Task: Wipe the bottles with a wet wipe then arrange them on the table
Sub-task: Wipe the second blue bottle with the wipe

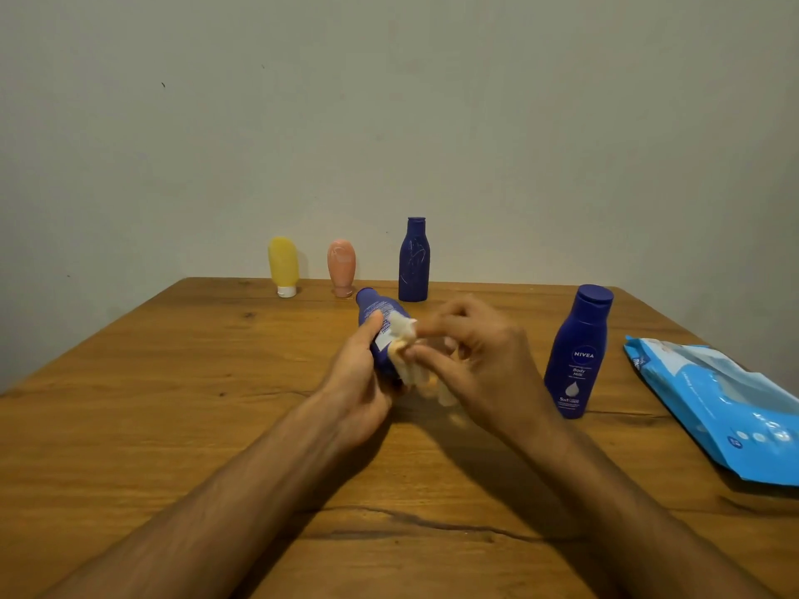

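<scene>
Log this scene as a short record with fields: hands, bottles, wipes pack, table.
left hand: grips tilted dark blue plastic bottle
right hand: pinches white wet wipe against it
back row: yellow squeeze tube, peach squeeze tube, tall dark blue bottle, upright
right: dark blue Nivea bottle, upright
pack: blue plastic wipes pack, flat
surface: brown wooden table

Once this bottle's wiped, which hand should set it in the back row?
Left, probably. The left hand grips the bottle, while the right hand pinches the wipe. The row's open end, beside the upright blue bottle, lies just beyond the left hand.
</scene>
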`<state>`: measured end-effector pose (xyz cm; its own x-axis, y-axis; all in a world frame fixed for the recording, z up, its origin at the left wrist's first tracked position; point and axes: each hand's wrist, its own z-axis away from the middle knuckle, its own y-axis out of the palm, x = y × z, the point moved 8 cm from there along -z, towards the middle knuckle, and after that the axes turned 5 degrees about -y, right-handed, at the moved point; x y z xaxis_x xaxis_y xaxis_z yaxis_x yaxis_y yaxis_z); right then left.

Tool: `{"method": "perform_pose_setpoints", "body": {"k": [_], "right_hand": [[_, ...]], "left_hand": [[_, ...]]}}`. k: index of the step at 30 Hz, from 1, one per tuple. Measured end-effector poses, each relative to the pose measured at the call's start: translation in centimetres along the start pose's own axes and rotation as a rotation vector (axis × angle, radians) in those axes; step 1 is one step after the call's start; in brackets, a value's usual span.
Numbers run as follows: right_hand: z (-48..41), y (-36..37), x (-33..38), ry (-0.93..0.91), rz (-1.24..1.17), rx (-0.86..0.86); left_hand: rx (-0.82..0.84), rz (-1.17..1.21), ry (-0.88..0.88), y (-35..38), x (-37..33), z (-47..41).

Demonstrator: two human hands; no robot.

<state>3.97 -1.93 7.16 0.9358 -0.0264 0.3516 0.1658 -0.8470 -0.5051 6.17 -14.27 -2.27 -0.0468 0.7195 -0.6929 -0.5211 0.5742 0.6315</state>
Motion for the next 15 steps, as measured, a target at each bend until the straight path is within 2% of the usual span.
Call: {"method": "perform_pose_setpoints", "body": {"k": [3, 7, 13, 15], "right_hand": [[0.1, 0.4, 0.3, -0.067, 0.059, 0.034], [-0.1, -1.1, -0.7, 0.009, -0.013, -0.11], [0.2, 0.2, 0.3, -0.02, -0.009, -0.064], [0.0, -0.4, 0.0, 0.014, -0.017, -0.107]], "left_hand": [[0.02, 0.075, -0.03, 0.1, 0.2, 0.1], [0.045, 0.09, -0.01, 0.8, -0.1, 0.2], [0.074, 0.151, -0.066, 0.9, 0.5, 0.5], [0.088, 0.098, -0.039, 1.1, 0.2, 0.6]]}}
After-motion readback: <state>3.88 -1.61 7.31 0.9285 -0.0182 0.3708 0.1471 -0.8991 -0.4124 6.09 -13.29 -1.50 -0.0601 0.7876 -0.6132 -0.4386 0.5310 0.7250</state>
